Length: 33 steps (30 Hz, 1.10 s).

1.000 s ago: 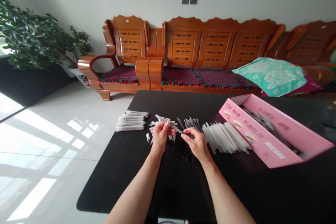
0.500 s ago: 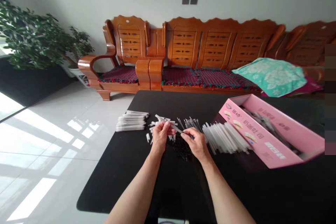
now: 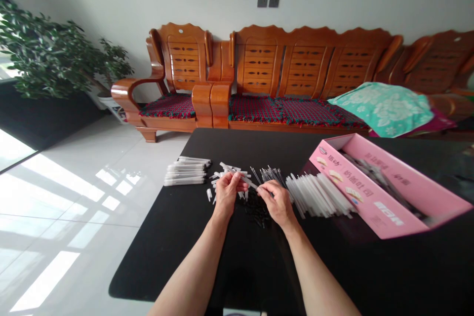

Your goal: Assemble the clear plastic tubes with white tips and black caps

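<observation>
Far left: a leafy potted plant (image 3: 48, 54) stands up in the corner, with a wooden armchair (image 3: 181, 69) and long wooden sofa (image 3: 303, 61) running along the wall.

Finished stack: white pens (image 3: 186, 171) lie side by side on the black table (image 3: 252, 276), left of the hands, dark tips all aimed right.

Left hand (image 3: 226, 193): there it is, curled nearly closed, fingers wrapped firmly around a translucent plastic tube (image 3: 237, 175).

The tube: sits just above the hands, centre of the table, long axis slanting from upper left down to lower right, its lower end reaching toward the other hand.

Right hand (image 3: 277, 202): thumb and fingers pinched almost shut at that lower end; can't tell whether they've got the tube itself.

Under the hands: a heap of small black parts (image 3: 255, 210).

Just right: thin refills (image 3: 272, 175) and a slanting pile of clear tubes (image 3: 318, 195).

Far right: an open pink cardboard box (image 3: 370, 205), dark contents inside.
</observation>
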Motion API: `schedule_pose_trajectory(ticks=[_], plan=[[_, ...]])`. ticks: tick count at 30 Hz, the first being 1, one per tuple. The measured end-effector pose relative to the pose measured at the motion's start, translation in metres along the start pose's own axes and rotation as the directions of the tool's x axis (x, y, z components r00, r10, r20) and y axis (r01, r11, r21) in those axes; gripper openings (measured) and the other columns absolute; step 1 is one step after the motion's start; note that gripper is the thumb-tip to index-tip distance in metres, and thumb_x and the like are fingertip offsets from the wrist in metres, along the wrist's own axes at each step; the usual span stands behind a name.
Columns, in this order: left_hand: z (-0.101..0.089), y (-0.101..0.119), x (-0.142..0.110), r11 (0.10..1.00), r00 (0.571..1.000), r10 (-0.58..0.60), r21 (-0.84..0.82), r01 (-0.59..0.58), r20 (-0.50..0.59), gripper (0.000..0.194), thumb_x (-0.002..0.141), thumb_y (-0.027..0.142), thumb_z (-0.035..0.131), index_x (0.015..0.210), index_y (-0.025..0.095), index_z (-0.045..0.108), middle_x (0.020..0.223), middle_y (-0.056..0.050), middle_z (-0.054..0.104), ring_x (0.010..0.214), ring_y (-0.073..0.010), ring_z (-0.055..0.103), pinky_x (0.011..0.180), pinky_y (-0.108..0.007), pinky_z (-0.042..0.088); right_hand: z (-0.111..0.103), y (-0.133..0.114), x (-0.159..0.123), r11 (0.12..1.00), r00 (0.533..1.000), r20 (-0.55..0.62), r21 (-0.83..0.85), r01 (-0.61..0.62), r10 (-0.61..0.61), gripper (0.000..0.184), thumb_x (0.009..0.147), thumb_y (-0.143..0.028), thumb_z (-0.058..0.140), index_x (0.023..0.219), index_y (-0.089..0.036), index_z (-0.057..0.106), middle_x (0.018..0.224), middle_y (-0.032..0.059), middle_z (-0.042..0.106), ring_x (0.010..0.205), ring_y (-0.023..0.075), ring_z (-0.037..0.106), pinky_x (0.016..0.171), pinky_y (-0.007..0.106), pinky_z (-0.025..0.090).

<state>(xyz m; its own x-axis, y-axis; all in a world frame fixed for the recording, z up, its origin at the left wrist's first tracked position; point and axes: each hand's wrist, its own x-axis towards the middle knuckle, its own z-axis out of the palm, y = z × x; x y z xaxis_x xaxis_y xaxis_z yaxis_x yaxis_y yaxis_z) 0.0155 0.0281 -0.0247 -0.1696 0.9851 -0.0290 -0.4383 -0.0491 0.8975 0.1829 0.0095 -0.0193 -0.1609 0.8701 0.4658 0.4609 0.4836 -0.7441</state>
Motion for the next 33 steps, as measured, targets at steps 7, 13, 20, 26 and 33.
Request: schedule_pose_trajectory(ticks=[7,13,20,26,33], plan=[[-0.0011,-0.0003,0.0009,1.000,1.000,0.003,0.006,-0.003,0.008,0.047,0.071,0.054,0.079,0.082,0.010,0.069,0.059,-0.005,0.068,0.049,-0.0133,0.064,0.053,-0.023,0.055,0.0007,0.0011,-0.0010,0.995,0.995,-0.026,0.037,-0.091,0.092,0.014,0.085,-0.032,0.068,0.092,-0.020,0.069,0.085,0.0036,0.067,0.079,0.0196,0.063,0.075,0.031,0.049],[-0.0004,0.0004,0.0004,1.000,1.000,-0.002,0.007,0.002,0.003,0.048,0.070,0.055,0.079,0.081,0.010,0.069,0.059,-0.005,0.068,0.049,-0.0135,0.064,0.053,-0.024,0.055,0.0027,0.0039,-0.0009,0.994,0.996,-0.014,0.051,-0.092,0.093,0.012,0.086,-0.032,0.066,0.088,-0.020,0.068,0.084,0.0037,0.066,0.077,0.0193,0.063,0.073,0.031,0.050],[0.0006,0.0020,-0.0006,1.000,1.000,-0.002,0.005,0.002,-0.001,0.047,0.069,0.055,0.080,0.081,0.010,0.069,0.059,-0.005,0.068,0.050,-0.0139,0.064,0.052,-0.024,0.055,0.0002,0.0010,0.0006,1.000,1.000,0.017,0.003,-0.020,0.020,0.019,0.092,-0.032,0.057,0.083,-0.020,0.069,0.084,0.0055,0.065,0.081,0.0200,0.063,0.074,0.031,0.049],[0.0014,0.0026,-0.0021,1.000,1.000,0.010,0.015,-0.010,-0.006,0.048,0.070,0.055,0.079,0.080,0.010,0.069,0.059,-0.004,0.067,0.050,-0.0136,0.064,0.052,-0.024,0.055,0.0028,0.0035,0.0001,0.999,0.998,-0.058,0.030,-0.035,0.037,0.009,0.085,-0.028,0.067,0.081,-0.020,0.066,0.085,0.0044,0.064,0.080,0.0196,0.063,0.074,0.031,0.051],[-0.0002,0.0025,-0.0016,1.000,1.000,0.010,0.011,-0.010,-0.003,0.046,0.071,0.054,0.078,0.081,0.010,0.069,0.059,-0.005,0.067,0.049,-0.0136,0.063,0.052,-0.024,0.054,0.0005,-0.0032,0.0009,1.000,1.000,0.028,0.002,-0.014,0.014,0.020,0.094,-0.032,0.055,0.086,-0.020,0.070,0.084,0.0062,0.066,0.082,0.0206,0.063,0.075,0.032,0.050]])
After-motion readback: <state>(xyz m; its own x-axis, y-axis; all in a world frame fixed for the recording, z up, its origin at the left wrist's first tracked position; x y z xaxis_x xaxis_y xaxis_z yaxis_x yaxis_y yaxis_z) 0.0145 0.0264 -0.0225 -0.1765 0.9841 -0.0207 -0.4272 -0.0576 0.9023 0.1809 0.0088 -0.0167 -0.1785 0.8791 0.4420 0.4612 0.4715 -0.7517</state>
